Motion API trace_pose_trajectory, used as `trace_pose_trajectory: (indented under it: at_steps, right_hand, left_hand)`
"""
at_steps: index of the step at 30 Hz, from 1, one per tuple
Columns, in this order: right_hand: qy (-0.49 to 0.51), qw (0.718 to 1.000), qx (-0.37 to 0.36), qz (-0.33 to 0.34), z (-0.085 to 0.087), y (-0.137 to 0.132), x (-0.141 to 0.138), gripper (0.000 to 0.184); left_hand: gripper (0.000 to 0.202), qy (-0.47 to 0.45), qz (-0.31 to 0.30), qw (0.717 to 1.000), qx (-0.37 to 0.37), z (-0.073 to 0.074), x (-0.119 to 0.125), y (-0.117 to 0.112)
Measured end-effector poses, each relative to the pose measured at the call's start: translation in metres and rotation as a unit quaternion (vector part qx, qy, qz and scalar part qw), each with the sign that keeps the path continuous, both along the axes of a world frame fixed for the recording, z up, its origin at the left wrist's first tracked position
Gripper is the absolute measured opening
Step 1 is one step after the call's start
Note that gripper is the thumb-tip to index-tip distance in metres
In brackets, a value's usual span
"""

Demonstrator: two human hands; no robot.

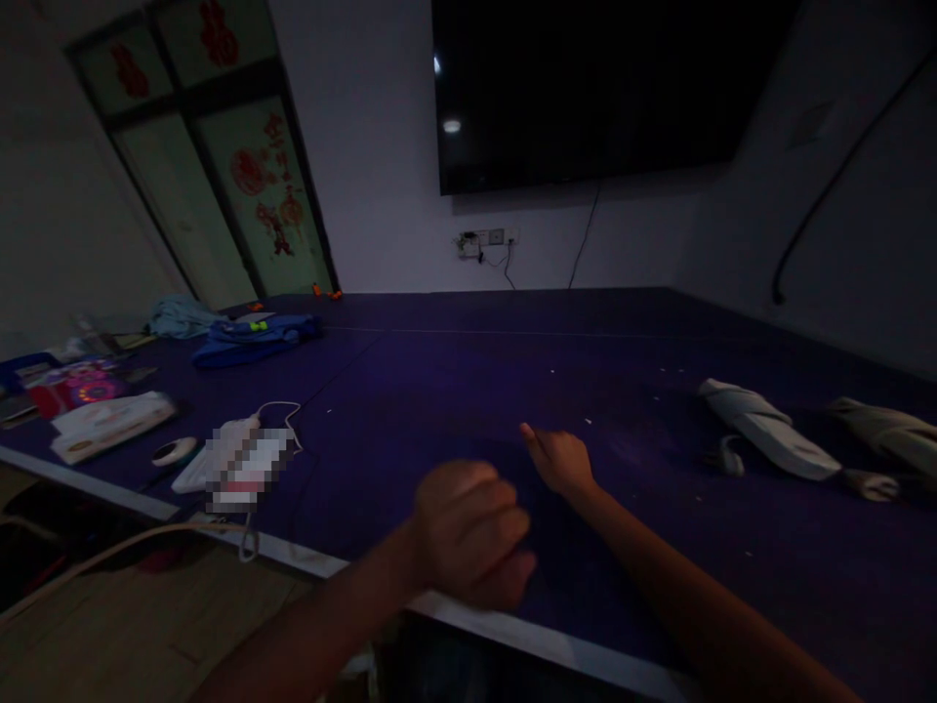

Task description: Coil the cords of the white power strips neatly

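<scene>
Left hand [472, 535]: rounded fist, blurred
Right hand [560, 461]: apart from left, fingers curled, thumb jutting
Tabletop [439, 391]: flat, purple, beneath right hand
Scrap [588, 421]: tiny, white, just beyond right hand
Bundle [768, 432]: folded, pale, farther right

Present are two bare hands, comprising one left hand [472, 535] and one right hand [562, 459], one flat purple tabletop [454, 381], one large black rectangular wall screen [600, 88], two long pale bundles [768, 430], one bright-blue fabric piece [234, 346], and one light-blue crumpled fabric piece [182, 317].
</scene>
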State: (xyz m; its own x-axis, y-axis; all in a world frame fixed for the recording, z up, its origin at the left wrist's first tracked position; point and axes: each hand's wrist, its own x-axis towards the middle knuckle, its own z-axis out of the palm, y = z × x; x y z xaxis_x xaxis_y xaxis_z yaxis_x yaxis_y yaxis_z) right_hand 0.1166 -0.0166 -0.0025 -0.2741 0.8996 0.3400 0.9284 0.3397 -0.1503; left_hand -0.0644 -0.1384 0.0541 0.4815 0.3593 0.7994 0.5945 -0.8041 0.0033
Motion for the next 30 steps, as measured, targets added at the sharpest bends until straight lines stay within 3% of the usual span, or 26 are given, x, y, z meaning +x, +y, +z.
trace_pose_trajectory:
  at_steps: [2,4,7,10,12,15,21,24,27,30]
  right_hand:
    - [-0.007,1.000,-0.002,0.001,0.001,0.000,0.001,0.051]
    - [-0.010,1.000,-0.005,-0.003,0.001,0.000,0.003,0.045]
    - [-0.008,1.000,-0.004,-0.015,0.002,0.001,0.003,0.045]
    - [-0.001,1.000,-0.001,-0.007,0.002,0.003,0.003,0.047]
    - [0.009,1.000,-0.004,-0.003,0.001,0.003,0.002,0.049]
    - [0.020,1.000,-0.002,-0.012,-0.001,0.004,0.002,0.051]
    - [0.020,1.000,-0.001,-0.008,-0.004,0.007,0.003,0.050]
    - [0.020,1.000,-0.005,-0.010,-0.004,0.007,0.004,0.048]
    - [0.022,1.000,-0.006,-0.014,-0.003,0.005,0.006,0.045]
    - [0.034,0.999,-0.010,-0.009,-0.003,0.005,0.006,0.051]
  left_hand:
    - [0.021,0.008,-0.022,1.000,-0.018,0.009,0.020,0.032]
    - [0.023,0.014,0.012,0.996,-0.088,0.010,0.036,0.070]
    - [0.021,-0.019,0.083,0.984,-0.155,-0.010,0.046,0.113]
    - [0.024,-0.059,0.117,0.974,-0.185,-0.039,0.043,0.126]
    - [0.027,-0.083,0.115,0.971,-0.191,-0.051,0.040,0.125]
    - [0.028,-0.098,0.102,0.972,-0.187,-0.055,0.036,0.120]
    - [0.024,-0.041,0.109,0.977,-0.181,-0.053,0.035,0.120]
    - [0.023,-0.045,0.113,0.977,-0.173,-0.039,0.037,0.115]
    - [0.022,-0.078,0.054,0.983,-0.156,-0.009,0.040,0.084]
    - [0.026,-0.117,-0.035,0.985,-0.119,0.007,0.030,0.012]
